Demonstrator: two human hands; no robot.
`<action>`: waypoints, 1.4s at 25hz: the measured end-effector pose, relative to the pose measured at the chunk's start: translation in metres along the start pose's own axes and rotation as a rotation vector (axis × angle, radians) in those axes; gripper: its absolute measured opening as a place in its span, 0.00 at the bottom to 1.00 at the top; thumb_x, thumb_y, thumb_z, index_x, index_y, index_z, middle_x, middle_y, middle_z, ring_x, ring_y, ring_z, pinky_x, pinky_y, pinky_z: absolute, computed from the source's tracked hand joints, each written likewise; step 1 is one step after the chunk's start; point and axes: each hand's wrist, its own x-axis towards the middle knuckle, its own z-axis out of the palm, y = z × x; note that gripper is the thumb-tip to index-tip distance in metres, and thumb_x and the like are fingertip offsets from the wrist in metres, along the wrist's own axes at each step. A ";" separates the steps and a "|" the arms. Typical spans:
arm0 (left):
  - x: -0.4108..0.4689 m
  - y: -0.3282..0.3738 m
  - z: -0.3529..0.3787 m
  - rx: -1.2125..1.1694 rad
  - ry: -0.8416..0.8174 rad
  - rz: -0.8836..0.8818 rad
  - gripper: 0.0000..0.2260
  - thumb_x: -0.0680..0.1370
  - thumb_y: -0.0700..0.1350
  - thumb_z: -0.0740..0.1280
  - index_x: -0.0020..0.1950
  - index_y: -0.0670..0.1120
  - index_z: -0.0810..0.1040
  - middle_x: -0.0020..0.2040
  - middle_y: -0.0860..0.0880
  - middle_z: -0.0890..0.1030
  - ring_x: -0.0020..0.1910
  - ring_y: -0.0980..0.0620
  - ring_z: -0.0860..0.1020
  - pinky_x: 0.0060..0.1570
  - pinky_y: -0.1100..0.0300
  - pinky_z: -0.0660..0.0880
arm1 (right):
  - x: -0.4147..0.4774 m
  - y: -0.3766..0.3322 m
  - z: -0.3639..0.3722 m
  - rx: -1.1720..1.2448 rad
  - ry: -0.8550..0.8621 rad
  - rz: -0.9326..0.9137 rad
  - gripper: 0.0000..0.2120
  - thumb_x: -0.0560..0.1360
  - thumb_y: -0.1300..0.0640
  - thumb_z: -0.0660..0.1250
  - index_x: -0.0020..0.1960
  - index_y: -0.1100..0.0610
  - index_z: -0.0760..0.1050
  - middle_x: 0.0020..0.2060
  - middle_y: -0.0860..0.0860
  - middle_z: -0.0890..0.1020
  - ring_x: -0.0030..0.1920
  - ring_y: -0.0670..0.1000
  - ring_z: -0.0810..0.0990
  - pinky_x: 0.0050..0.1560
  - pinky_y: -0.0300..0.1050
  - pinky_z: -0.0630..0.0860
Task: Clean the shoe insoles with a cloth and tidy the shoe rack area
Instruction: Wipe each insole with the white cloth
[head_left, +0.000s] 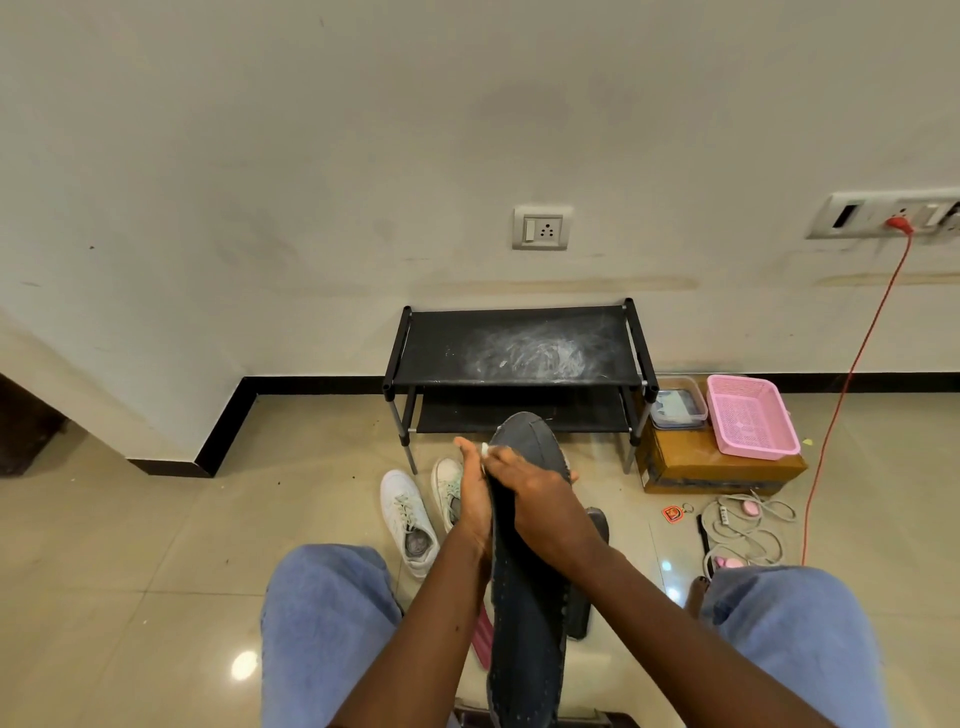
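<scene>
— Step in hand?
— Wiping the insole (524, 597), by the look of it. Cleaning half of the task, not the tidying half.
— Whereabouts?
— Standing on end between the knees, toe up, just in front of the shoe rack (519, 353).
— Left grip (474, 504)?
— Closed round the left edge, well up toward the toe, thumb pointing upward. Steadying, most likely.
— Right grip (540, 493)?
— Laid across the face from the other side, fingers bent toward the left edge. Seemingly bunched on a cloth (484, 449), going by a white scrap peeking out at the fingertips. Mostly hidden, so hard to say whether pinching or only pressing.
— Both touching, then?
— Yes. Clamped from both sides on the upper part, with the toe end showing above and the long heel end running down below the wrists.
— Next move?
— Probably a firm stroke down the length toward the heel, bracing the edge to stop any bending. Then flipping over for the other face.
— And the tidying?
— Not begun, judging by the floor. White sneakers (408, 519) loose beside the left knee, cables (748, 525) tangled to the right, a pink basket (750, 415) perched on a cardboard box (691, 462). White dust smeared over the rack's top shelf too.
</scene>
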 end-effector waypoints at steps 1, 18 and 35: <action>0.001 0.003 -0.002 0.029 0.034 0.003 0.28 0.81 0.61 0.44 0.48 0.43 0.76 0.34 0.44 0.81 0.33 0.52 0.82 0.32 0.64 0.77 | -0.005 -0.003 -0.001 0.021 -0.002 -0.015 0.23 0.77 0.68 0.57 0.71 0.55 0.64 0.71 0.49 0.66 0.71 0.47 0.64 0.68 0.31 0.51; 0.003 -0.013 -0.010 -0.051 -0.021 -0.042 0.23 0.81 0.54 0.53 0.44 0.46 0.84 0.43 0.45 0.83 0.41 0.54 0.82 0.45 0.60 0.77 | 0.015 0.009 -0.007 -0.168 0.009 0.011 0.21 0.79 0.63 0.55 0.72 0.56 0.61 0.72 0.52 0.63 0.73 0.49 0.59 0.71 0.43 0.58; 0.016 0.001 -0.010 -0.059 -0.060 -0.008 0.32 0.83 0.52 0.47 0.29 0.41 0.81 0.23 0.46 0.79 0.21 0.54 0.79 0.19 0.67 0.72 | -0.007 -0.004 -0.007 0.008 0.122 -0.084 0.21 0.71 0.74 0.62 0.60 0.60 0.76 0.59 0.55 0.79 0.61 0.51 0.76 0.64 0.34 0.60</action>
